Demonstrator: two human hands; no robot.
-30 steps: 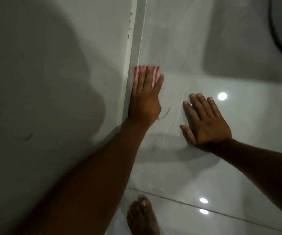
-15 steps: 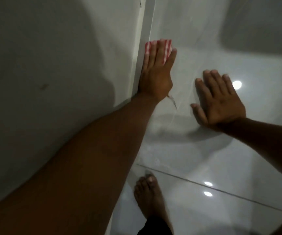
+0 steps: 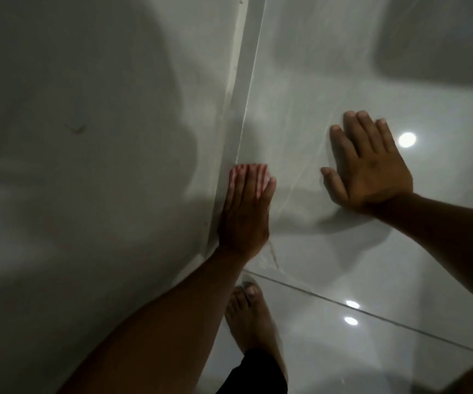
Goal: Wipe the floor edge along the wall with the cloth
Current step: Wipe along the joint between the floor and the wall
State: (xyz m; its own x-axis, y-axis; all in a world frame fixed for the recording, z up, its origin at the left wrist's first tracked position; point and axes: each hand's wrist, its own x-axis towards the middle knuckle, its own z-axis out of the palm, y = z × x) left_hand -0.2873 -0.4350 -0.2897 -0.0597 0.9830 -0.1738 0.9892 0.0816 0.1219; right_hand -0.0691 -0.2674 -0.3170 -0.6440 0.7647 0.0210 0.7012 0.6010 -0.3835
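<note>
The left hand [image 3: 245, 214] lies flat on the floor [image 3: 329, 251] right against the skirting [image 3: 243, 95], fingers straight and pressed together, pinning the cloth [image 3: 248, 173] beneath them. Only a red-and-white striped edge of it shows past the fingertips — touching the skirting's foot, blurred. The right hand [image 3: 371, 172] rests palm-down on the tile well out from the skirting, fingers together and thumb splayed, holding nothing. A bare foot [image 3: 253, 317] stands close to the skirting, just behind the left wrist.

Red-and-white striped cloth [image 3: 259, 177] lies flat on floor edge [image 3: 245, 132] against wall [image 3: 87, 137].
</note>
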